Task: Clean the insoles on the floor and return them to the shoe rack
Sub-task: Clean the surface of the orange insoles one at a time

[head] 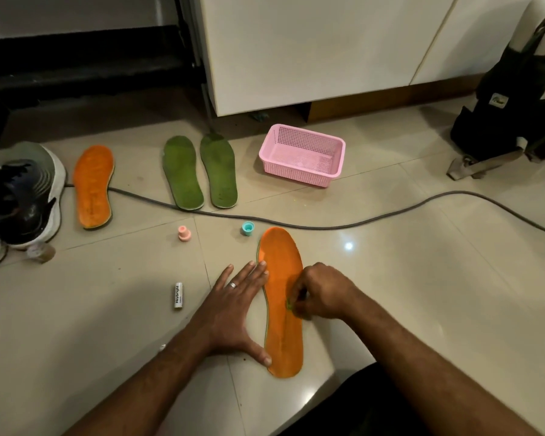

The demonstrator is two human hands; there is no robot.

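Note:
An orange insole (pixel 282 341) lies lengthwise on the floor tiles in front of me. My left hand (pixel 238 309) lies flat against its left edge, fingers spread, thumb touching near the heel. My right hand (pixel 321 292) pinches a small green thing (pixel 288 306) and presses it on the insole's middle. A second orange insole (pixel 93 187) lies at the far left. Two green insoles (pixel 199 173) lie side by side behind it. The dark shoe rack (pixel 85 58) stands at the back left.
A pink basket (pixel 302 155) sits at the back right. A grey cable (pixel 390 215) crosses the floor. A pink cap (pixel 184 233), a teal cap (pixel 248 228) and a white tube (pixel 178 295) lie near me. Sneakers (pixel 22 196) stand left, a black bag (pixel 516 89) right.

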